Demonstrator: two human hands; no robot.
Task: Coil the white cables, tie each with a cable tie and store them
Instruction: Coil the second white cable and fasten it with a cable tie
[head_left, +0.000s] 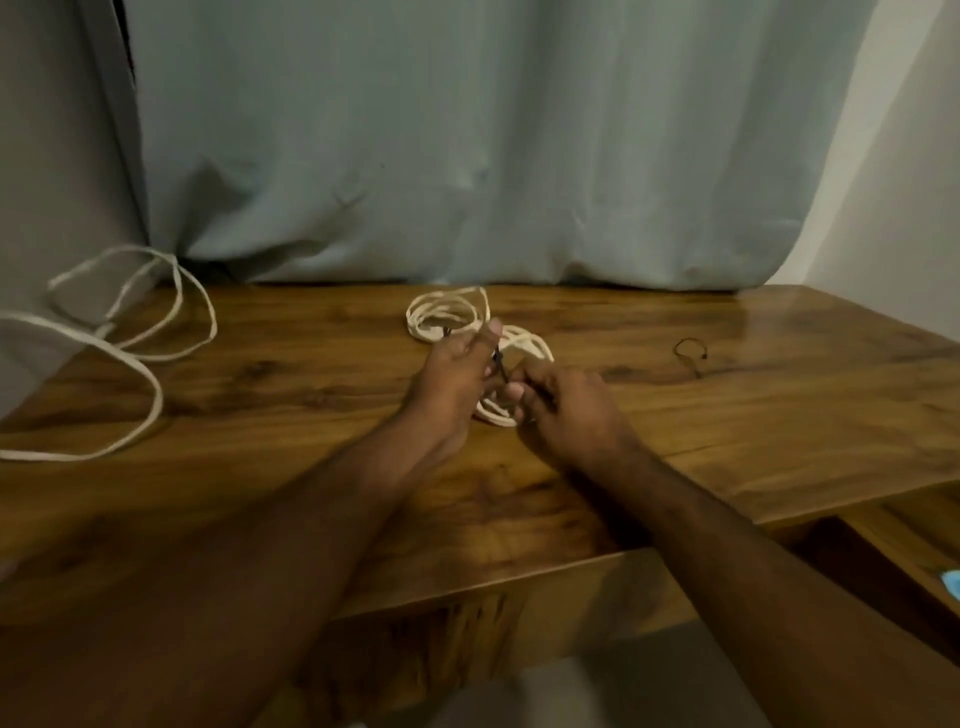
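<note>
Both forearms extended forward, left hand (457, 371) and right hand (563, 400) close together, fingers curled in a pinching grip

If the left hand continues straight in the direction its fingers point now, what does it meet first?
Probably the coiled white cable just beyond the left hand, whose fingers point away toward the curtain. Depth is unclear, so it might pass above it.

head cam | looks forward-down | close over wooden table (779, 405) | single view
</note>
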